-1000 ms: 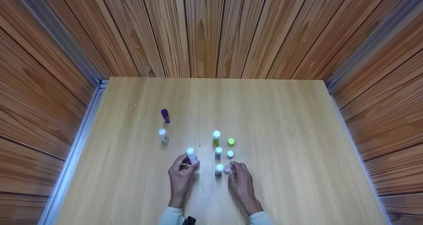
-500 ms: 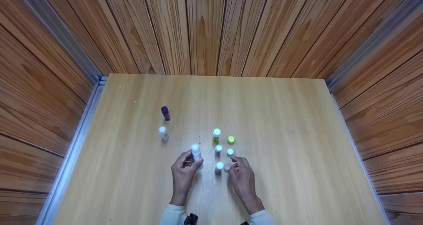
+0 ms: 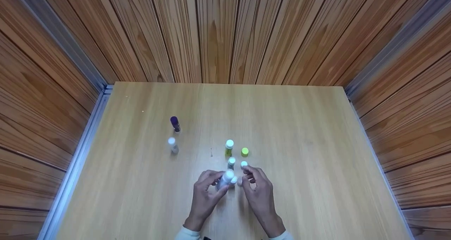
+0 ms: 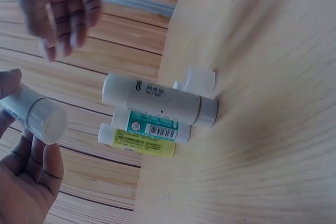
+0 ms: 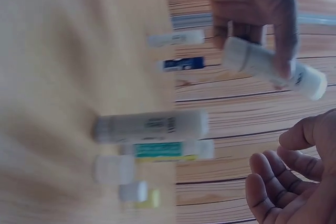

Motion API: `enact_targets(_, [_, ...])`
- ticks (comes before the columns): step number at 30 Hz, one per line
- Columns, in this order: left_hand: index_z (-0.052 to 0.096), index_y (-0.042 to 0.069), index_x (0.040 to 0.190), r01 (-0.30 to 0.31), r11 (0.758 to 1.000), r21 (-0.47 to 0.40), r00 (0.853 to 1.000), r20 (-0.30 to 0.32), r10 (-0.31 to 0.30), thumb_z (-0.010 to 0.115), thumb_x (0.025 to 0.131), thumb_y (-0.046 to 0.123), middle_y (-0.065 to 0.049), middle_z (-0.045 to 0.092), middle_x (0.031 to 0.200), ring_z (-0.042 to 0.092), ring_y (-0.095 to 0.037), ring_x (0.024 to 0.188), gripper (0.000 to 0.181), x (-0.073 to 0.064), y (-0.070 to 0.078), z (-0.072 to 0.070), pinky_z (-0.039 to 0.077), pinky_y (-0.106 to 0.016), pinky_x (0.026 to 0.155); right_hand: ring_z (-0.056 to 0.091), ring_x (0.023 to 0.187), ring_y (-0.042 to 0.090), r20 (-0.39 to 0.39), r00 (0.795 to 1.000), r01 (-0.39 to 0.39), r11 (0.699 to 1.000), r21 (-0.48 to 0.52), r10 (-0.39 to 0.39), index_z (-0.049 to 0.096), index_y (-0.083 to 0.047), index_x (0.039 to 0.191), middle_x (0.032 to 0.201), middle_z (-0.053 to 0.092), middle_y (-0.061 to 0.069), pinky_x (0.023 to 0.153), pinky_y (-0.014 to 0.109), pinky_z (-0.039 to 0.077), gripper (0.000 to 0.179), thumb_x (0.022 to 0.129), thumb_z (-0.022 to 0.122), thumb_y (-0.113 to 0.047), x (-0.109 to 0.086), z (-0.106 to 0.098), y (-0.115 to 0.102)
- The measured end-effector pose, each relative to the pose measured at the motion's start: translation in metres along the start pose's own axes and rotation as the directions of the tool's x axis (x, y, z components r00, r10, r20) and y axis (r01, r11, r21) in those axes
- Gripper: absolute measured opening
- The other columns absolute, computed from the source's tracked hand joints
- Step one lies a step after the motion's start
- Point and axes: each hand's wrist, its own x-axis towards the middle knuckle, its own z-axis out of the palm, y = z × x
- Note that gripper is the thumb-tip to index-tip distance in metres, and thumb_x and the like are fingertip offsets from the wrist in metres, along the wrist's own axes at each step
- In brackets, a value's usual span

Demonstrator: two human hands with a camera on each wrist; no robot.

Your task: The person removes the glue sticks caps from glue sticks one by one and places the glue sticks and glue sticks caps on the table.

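Note:
My left hand point(image 3: 206, 199) grips a white glue stick point(image 4: 42, 116) above the table, tilted. Close by on the right is my right hand point(image 3: 260, 197), fingers loosely bent and holding nothing, as the right wrist view shows. A white glue stick point(image 4: 157, 99) stands upright below the hands, mostly hidden in the head view. Behind it stand a teal-labelled glue stick point(image 3: 231, 162) and a yellow-green one point(image 3: 229, 148). To their right sit a translucent cap point(image 5: 114, 169), a white cap point(image 3: 243, 164) and a yellow-green cap point(image 3: 245, 152).
On the left of the wooden table point(image 3: 299, 127) stand a purple-topped glue stick point(image 3: 175, 123) and a white-topped one point(image 3: 173, 145). A tiny thin mark or scrap point(image 3: 211, 152) lies between the groups. Wood-panelled walls point(image 3: 225, 35) enclose the back and sides.
My left hand has carried the glue stick rightward, over the near standing one and closer to my right hand. The right hand has stayed beside the caps, with its fingers shifting slightly.

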Motion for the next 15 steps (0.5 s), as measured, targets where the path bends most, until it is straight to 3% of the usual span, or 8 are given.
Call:
enact_targets(4, [0.074, 0.022, 0.106, -0.051, 0.998, 0.045, 0.999, 0.008, 0.05, 0.081, 0.077, 0.024, 0.012, 0.063, 0.095, 0.055, -0.01, 0.088, 0.029, -0.0039, 0.0014, 0.0015, 0.052, -0.033, 0.07, 0.061, 0.084, 0.007, 0.024, 0.999, -0.028, 0.997, 0.068, 0.026, 0.065, -0.005, 0.116, 0.097, 0.064, -0.004, 0.071, 0.025, 0.054, 0.025, 0.093, 0.063, -0.012, -0.0016, -0.0052, -0.0093])
enact_targets(7, [0.075, 0.023, 0.104, -0.101, 0.992, 0.075, 0.995, 0.001, 0.101, 0.082, 0.076, 0.023, 0.013, 0.061, 0.093, 0.054, -0.009, 0.088, 0.028, -0.0058, -0.0001, 0.0029, 0.05, -0.029, 0.071, 0.061, 0.082, 0.006, 0.04, 0.999, -0.008, 0.994, 0.109, 0.004, 0.065, -0.004, 0.116, 0.096, 0.063, -0.005, 0.07, 0.026, 0.055, 0.026, 0.093, 0.064, -0.017, -0.0028, -0.0053, -0.0113])
enact_targets(11, [0.076, 0.021, 0.102, -0.199, 0.969, 0.149, 0.979, -0.014, 0.204, 0.085, 0.072, 0.018, 0.012, 0.06, 0.092, 0.051, -0.009, 0.086, 0.031, -0.0064, -0.0023, 0.0053, 0.048, -0.024, 0.068, 0.062, 0.078, 0.006, 0.033, 0.993, 0.107, 0.986, 0.13, -0.112, 0.067, -0.003, 0.11, 0.094, 0.065, -0.005, 0.066, 0.026, 0.055, 0.03, 0.086, 0.073, -0.019, -0.0057, -0.0022, -0.0097])
enact_targets(15, [0.076, 0.019, 0.1, -0.255, 0.937, 0.239, 0.964, -0.019, 0.267, 0.087, 0.07, 0.017, 0.011, 0.058, 0.091, 0.05, -0.008, 0.084, 0.032, -0.006, -0.001, 0.0064, 0.048, -0.021, 0.065, 0.061, 0.076, 0.004, -0.003, 0.979, 0.205, 0.975, 0.082, -0.206, 0.07, -0.005, 0.101, 0.094, 0.066, -0.008, 0.063, 0.022, 0.054, 0.03, 0.079, 0.08, -0.022, -0.0082, 0.0014, -0.0075])
